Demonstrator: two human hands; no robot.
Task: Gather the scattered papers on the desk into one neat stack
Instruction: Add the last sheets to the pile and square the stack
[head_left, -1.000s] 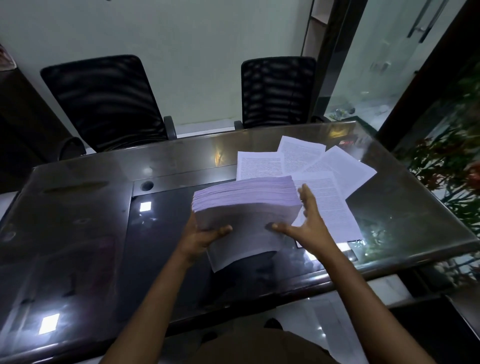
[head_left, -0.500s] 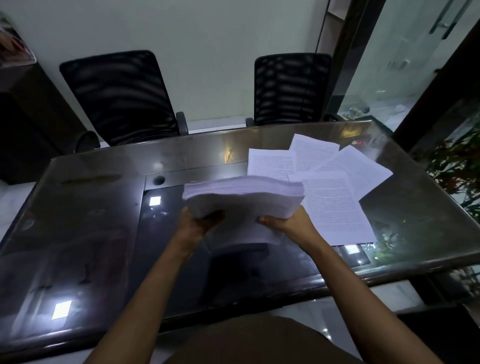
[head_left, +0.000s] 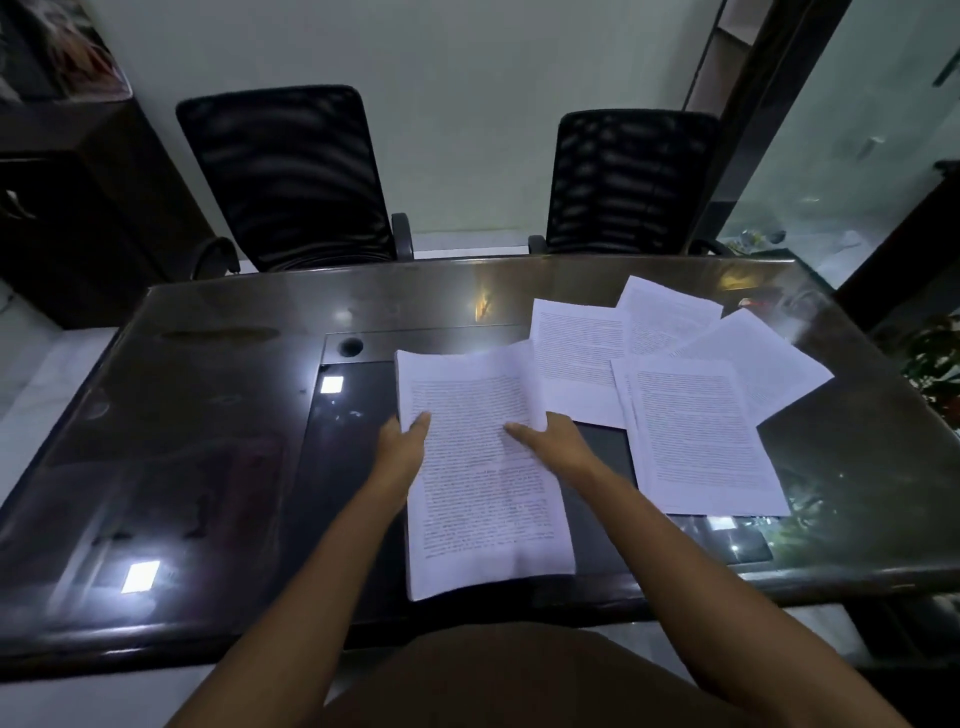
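While left hand (head_left: 401, 444) and right hand (head_left: 553, 441) clasp its side edges, thumbs on top, the thick paper stack (head_left: 483, 499) rests at the near middle of the desk (head_left: 218, 415), apparently being squared; loose printed sheets (head_left: 698, 436) lie ungathered toward the desk's right, so one hand must next let go and reach.

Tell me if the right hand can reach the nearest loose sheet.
Probably yes: the right hand holds the paper stack, but the loose sheet lies just right of it, nothing between.

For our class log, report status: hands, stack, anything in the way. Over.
Left hand and right hand hold the stack by its sides. Stack rests on the desk. Loose sheets spread to its right, ungathered; nothing blocks them.
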